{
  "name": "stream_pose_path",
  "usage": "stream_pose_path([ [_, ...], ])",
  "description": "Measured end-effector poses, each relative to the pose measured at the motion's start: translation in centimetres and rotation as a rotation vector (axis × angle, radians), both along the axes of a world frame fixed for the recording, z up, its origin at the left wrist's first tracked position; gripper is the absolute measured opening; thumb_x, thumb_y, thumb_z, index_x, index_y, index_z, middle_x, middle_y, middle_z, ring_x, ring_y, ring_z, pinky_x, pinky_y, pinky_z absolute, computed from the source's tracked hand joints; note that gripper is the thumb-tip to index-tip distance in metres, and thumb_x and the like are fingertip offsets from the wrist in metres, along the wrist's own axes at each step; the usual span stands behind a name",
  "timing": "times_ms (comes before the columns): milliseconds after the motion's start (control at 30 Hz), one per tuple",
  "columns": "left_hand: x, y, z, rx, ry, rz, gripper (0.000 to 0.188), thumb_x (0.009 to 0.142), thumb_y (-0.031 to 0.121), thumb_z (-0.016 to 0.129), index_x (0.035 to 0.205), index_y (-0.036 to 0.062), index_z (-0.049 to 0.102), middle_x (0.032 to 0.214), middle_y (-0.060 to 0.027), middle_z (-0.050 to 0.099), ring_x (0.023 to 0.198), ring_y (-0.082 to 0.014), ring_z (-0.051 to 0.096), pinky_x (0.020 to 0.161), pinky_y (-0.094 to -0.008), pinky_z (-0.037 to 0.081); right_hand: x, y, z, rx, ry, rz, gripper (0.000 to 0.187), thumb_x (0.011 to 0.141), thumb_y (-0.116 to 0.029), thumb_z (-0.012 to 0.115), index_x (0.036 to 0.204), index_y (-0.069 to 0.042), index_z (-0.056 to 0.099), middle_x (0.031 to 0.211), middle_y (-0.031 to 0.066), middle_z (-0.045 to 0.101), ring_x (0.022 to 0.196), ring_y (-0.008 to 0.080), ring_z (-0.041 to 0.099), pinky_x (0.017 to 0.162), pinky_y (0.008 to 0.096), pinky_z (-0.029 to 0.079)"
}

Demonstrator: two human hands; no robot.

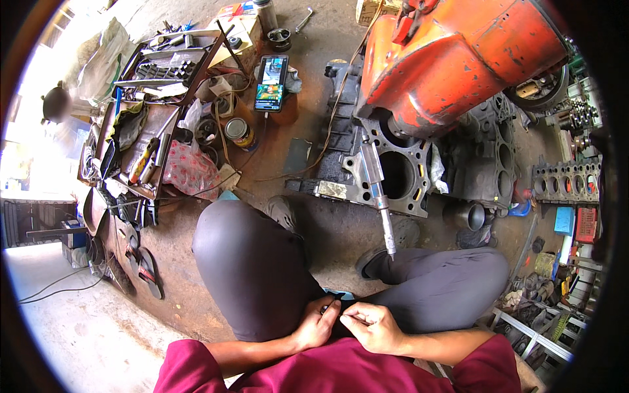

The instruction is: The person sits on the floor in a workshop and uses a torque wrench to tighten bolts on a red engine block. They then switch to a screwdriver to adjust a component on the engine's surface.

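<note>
My left hand (317, 322) is closed in my lap, its fingers curled round a small dark thing that I cannot make out. Beside it, my right hand (376, 328) has thumb and fingertips pinched together near the left fingertips. Whatever sits in that pinch is too small to name. A light blue patch shows just beyond the hands, between my thighs. Past my knees lies an engine block (354, 190) with round bores. A long silver tool with a slim shaft (375, 175) leans across its near edge, its thin end pointing towards me.
A worn orange machine (452, 65) stands over the block. At left are trays of hand tools (164, 72), a can (240, 132) and a propped phone (271, 83) with a lit screen. Another engine block (477, 147), a cylinder head (569, 181) and metal parts lie at right.
</note>
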State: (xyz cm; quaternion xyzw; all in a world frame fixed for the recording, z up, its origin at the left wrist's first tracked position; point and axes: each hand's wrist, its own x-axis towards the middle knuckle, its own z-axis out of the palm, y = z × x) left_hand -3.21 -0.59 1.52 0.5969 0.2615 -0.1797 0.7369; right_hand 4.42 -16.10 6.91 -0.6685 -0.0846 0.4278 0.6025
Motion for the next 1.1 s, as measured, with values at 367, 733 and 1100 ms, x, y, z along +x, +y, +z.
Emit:
stream_pose_path([
  [367, 0.0, 0.1, 0.2, -0.061, 0.113, 0.012, 0.029, 0.102, 0.02, 0.05, 0.081, 0.0013, 0.057, 0.062, 0.0005, 0.049, 0.059, -0.0087, 0.044, 0.053, -0.031, 0.037, 0.5, 0.3, -0.2, -0.03, 0.239, -0.058, 0.01, 0.097, -0.007, 0.064, 0.092, 0.001, 0.065, 0.067, -0.0054, 0.054, 0.058, 0.0005, 0.044, 0.05, 0.0214, 0.034],
  [733, -0.3, 0.1, -0.1, -0.087, 0.103, 0.048, 0.03, 0.103, 0.02, 0.05, 0.078, 0.0024, 0.056, 0.061, 0.0016, 0.048, 0.058, -0.0081, 0.043, 0.052, -0.0303, 0.036, 0.9, 0.3, -0.1, -0.044, 0.161, 0.004, 0.01, 0.097, -0.007, 0.064, 0.094, 0.002, 0.066, 0.068, -0.005, 0.055, 0.059, 0.0005, 0.044, 0.051, 0.0215, 0.034],
  [1100, 0.2, 0.0, 0.4, -0.04, 0.031, 0.102, 0.036, 0.103, 0.022, 0.051, 0.07, 0.0086, 0.049, 0.061, 0.0046, 0.045, 0.055, -0.0063, 0.038, 0.049, -0.0278, 0.031, 0.7, 0.4, -1.0, -0.029, 0.269, -0.043, 0.011, 0.098, -0.008, 0.063, 0.093, 0.001, 0.066, 0.067, -0.0049, 0.056, 0.059, 0.0, 0.047, 0.05, 0.0206, 0.035],
])
